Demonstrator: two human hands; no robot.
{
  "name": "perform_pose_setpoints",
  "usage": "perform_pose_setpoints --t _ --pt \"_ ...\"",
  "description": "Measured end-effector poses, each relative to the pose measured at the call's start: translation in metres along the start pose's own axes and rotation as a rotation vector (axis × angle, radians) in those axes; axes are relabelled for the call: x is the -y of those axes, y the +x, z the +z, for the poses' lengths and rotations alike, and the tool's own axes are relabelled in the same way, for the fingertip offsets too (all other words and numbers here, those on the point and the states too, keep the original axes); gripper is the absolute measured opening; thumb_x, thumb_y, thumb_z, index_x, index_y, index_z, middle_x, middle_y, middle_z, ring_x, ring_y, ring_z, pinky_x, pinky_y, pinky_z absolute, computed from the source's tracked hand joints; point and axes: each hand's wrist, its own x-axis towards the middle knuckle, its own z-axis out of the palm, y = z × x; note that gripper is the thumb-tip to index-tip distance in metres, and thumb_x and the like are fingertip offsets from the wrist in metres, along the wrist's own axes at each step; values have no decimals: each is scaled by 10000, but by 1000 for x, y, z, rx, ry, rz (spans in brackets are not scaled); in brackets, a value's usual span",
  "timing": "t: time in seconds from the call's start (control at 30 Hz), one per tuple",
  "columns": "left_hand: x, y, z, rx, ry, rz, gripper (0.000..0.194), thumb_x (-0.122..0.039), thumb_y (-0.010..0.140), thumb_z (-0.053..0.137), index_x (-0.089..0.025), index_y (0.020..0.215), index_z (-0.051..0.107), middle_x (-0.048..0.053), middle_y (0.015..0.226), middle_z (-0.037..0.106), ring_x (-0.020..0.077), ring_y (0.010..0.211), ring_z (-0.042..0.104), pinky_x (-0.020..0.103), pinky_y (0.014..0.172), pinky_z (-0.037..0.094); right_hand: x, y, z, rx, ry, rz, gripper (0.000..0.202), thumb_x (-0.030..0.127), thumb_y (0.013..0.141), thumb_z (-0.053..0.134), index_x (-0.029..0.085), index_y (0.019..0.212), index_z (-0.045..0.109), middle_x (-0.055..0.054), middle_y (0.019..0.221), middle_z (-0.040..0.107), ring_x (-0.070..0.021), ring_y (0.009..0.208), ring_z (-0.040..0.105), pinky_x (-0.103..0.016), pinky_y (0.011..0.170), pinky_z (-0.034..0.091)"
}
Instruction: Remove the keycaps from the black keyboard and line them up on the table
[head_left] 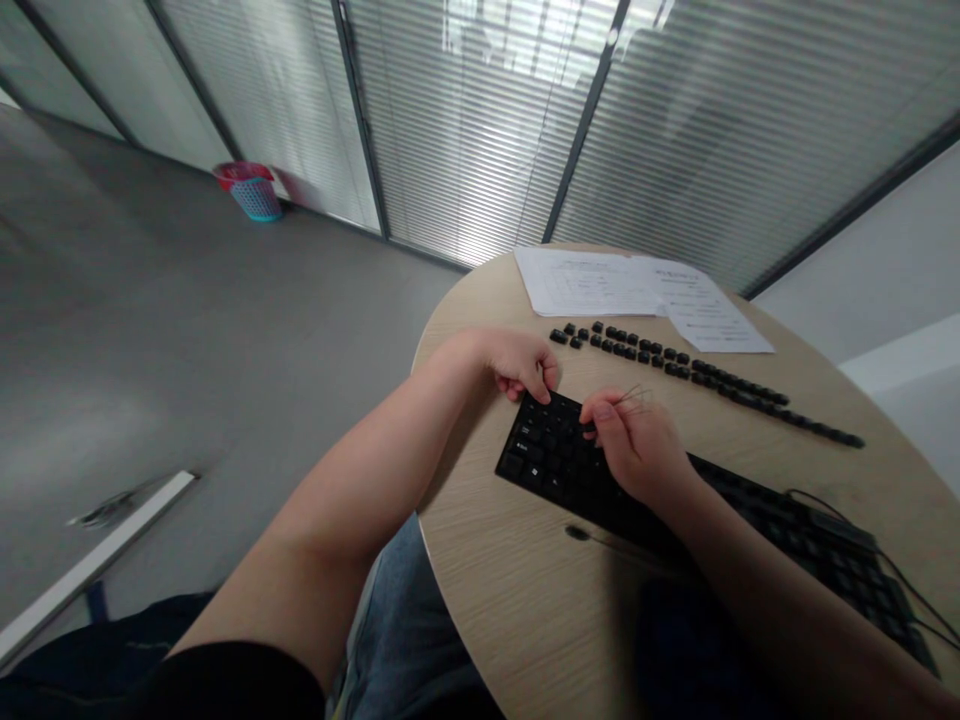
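Note:
A black keyboard (555,455) lies at a slant across the round table, partly hidden under my right forearm. At its far left corner, my left hand (525,365) is closed, with the thumb on the keyboard's edge and the fingers curled beside it. My right hand (634,440) is closed above the keys in a pinch, and thin wire loops of a keycap puller (637,393) stick out from it. Something small and black, perhaps a keycap (588,430), shows at the right fingertips. Beyond the keyboard, several loose black keycaps (645,350) lie in slanting rows.
Printed sheets (592,283) lie at the table's far edge. A cable (907,575) runs by the keyboard's right end. A small dark oval (577,533) is on the tabletop (480,560) near me. A red and blue basket (255,190) stands on the floor by the blinds.

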Motion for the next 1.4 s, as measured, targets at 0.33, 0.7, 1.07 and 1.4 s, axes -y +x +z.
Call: perform_pose_setpoints --t 0.33,0.7,1.07,1.4 --pt "1 1 1 -10 -6 -2 224 -319 712 783 -219 891 695 -38 535 552 167 535 600 251 520 435 0 -3 12 -120 100 152 420 432 1034 435 243 734 662 -24 586 691 -191 536 681 -297 571 489" --pt "7 3 -2 -20 -3 118 233 -302 729 822 -183 910 738 -43 527 549 131 480 536 225 470 367 -14 5 -4 -503 379 231 444 500 1036 521 211 714 622 5 560 636 -131 452 598 -241 455 459" --pt "-6 0 8 -121 -306 468 386 -406 821 815 -202 1147 788 0 752 701 124 620 607 190 421 338 -23 6 10 -525 423 -57 382 421 1118 417 229 897 662 -6 704 679 -143 578 622 -272 542 466" --pt "-12 2 13 -220 -414 487 318 -344 725 880 -150 943 756 -9 741 705 99 592 608 178 429 408 -9 4 1 -574 193 -306 301 257 1104 394 228 942 647 -38 835 728 -169 678 671 -310 662 524"
